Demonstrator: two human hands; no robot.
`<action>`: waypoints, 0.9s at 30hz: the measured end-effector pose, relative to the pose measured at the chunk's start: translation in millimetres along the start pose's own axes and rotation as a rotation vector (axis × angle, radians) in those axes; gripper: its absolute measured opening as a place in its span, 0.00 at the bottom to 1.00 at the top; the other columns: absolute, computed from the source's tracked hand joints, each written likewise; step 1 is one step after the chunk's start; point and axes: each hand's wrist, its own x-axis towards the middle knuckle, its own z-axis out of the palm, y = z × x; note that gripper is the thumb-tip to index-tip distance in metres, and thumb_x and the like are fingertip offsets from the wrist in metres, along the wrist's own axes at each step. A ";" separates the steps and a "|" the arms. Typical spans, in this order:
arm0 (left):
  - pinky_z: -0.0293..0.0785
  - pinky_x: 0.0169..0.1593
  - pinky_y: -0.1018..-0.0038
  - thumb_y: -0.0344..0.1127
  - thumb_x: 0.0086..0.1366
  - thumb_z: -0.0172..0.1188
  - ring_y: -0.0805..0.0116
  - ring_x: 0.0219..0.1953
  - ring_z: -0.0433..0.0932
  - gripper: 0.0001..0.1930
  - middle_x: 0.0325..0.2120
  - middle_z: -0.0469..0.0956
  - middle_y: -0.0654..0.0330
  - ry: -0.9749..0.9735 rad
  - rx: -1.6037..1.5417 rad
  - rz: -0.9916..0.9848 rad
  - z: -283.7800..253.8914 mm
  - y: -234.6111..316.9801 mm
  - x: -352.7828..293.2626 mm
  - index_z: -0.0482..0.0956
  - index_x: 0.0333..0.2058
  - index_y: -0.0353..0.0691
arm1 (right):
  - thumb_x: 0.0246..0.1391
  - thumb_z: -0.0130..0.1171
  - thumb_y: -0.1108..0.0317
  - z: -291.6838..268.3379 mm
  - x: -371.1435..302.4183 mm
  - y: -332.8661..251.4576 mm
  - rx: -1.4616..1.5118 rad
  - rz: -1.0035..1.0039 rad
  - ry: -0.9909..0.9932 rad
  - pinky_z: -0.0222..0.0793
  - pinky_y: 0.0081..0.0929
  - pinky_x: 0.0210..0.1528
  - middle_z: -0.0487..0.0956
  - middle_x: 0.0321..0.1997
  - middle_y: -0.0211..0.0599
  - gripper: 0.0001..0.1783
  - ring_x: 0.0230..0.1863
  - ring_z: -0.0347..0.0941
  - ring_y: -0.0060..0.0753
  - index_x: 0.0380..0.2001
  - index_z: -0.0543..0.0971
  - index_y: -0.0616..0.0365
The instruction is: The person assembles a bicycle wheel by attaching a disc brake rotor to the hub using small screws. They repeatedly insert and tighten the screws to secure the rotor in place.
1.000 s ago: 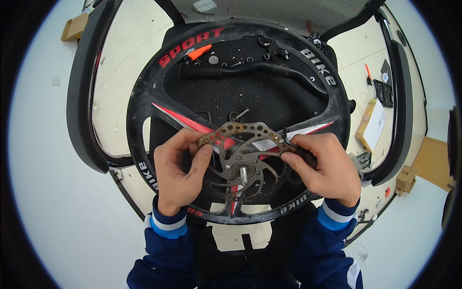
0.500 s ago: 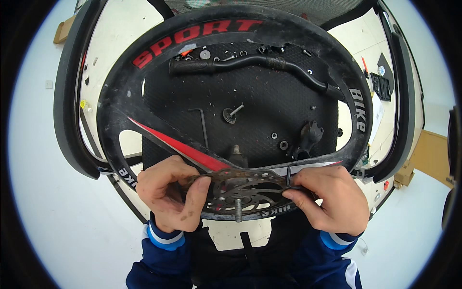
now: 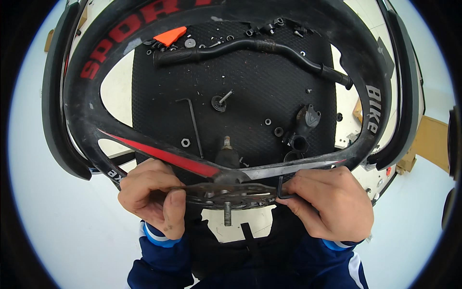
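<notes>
A black bicycle wheel (image 3: 79,103) with broad spokes and red and white lettering stands tilted before me. On its near side is a rusty brake disc (image 3: 216,189), seen nearly edge-on, and a threaded axle (image 3: 227,214) sticks out toward me. My left hand (image 3: 153,200) is closed on the disc's left edge, thumb in front. At the disc's right edge, my right hand (image 3: 332,204) is closed around a small black hex key (image 3: 280,188), its bent end showing past the fingertips. Whether those fingers also grip the disc is hard to see.
Behind the wheel, a black seat (image 3: 168,120) carries a handlebar (image 3: 255,45), a long hex key (image 3: 194,125), a hex nut (image 3: 186,142), a bolt with a round cap (image 3: 221,102), a stem (image 3: 308,118) and an orange piece (image 3: 171,36). Chair armrests (image 3: 55,106) flank both sides.
The wheel has tilted, its top edge rising toward the upper frame edge, and the disc now appears flatter. My left hand has shifted left with it. Both hands keep their hold.
</notes>
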 end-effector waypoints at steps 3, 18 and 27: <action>0.56 0.20 0.79 0.33 0.54 0.63 0.73 0.14 0.65 0.10 0.12 0.69 0.61 -0.038 0.044 -0.019 -2.7 -0.2 -0.5 0.74 0.21 0.32 | 0.48 0.63 0.73 0.6 -1.2 0.4 -0.004 0.009 0.038 0.71 0.34 0.26 0.77 0.24 0.42 0.06 0.23 0.76 0.45 0.28 0.79 0.64; 0.43 0.22 0.84 0.32 0.66 0.64 0.90 0.17 0.54 0.11 0.13 0.64 0.77 0.093 -0.061 -0.334 26.2 -50.9 60.5 0.78 0.24 0.35 | 0.58 0.60 0.71 -44.3 16.9 49.5 0.155 0.109 0.582 0.65 0.19 0.30 0.81 0.28 0.34 0.10 0.26 0.70 0.20 0.38 0.82 0.67; 0.45 0.19 0.85 0.37 0.65 0.65 0.90 0.14 0.55 0.12 0.12 0.65 0.77 0.127 -0.003 -0.350 18.8 -56.9 60.6 0.80 0.25 0.37 | 0.60 0.51 0.71 -39.3 21.9 99.4 0.663 0.404 0.757 0.58 0.23 0.24 0.73 0.22 0.28 0.11 0.20 0.65 0.20 0.34 0.80 0.66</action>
